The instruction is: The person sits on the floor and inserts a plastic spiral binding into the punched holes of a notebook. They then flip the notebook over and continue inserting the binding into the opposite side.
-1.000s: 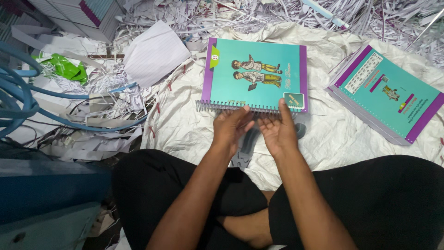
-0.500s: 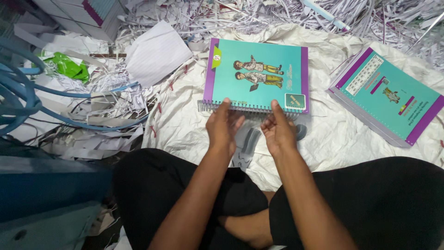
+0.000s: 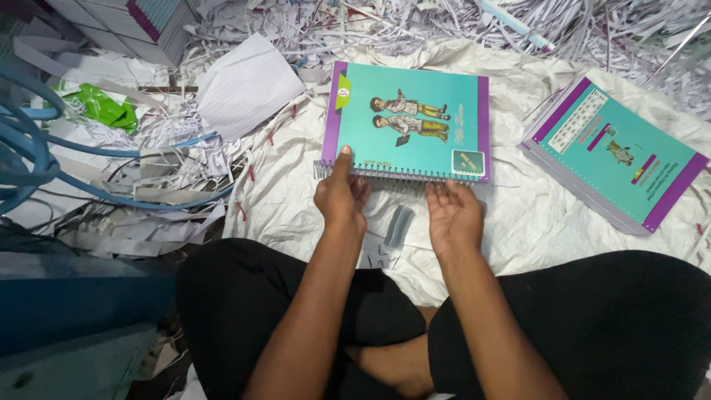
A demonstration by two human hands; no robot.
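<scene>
Head view looks down on a person sitting cross-legged on a white woven sack sheet [image 3: 281, 200] spread over the floor, both bare forearms reaching forward from the lap. The left hand [image 3: 341, 198] is raised on its edge, thumb up against the near spiral-bound edge of a teal spiral-bound notebook with purple side strips [image 3: 407, 130]; its fingers are curled loosely and touch the wire binding without closing round it. The right hand [image 3: 453, 216] hovers palm up just short of the same edge, fingers open and spread, holding nothing. That notebook lies flat toward the far middle of the sheet, its binding toward the person. Between the two hands, on the sheet, lies a small grey metal strip [image 3: 398, 226]. A second teal and purple notebook stack [image 3: 618, 159] rests tilted at the sheet's right edge, well apart from the hands. Shredded white paper strips [image 3: 311, 30] lie heaped beyond the far edge, and blue cables [image 3: 44, 159] curve at the left.
</scene>
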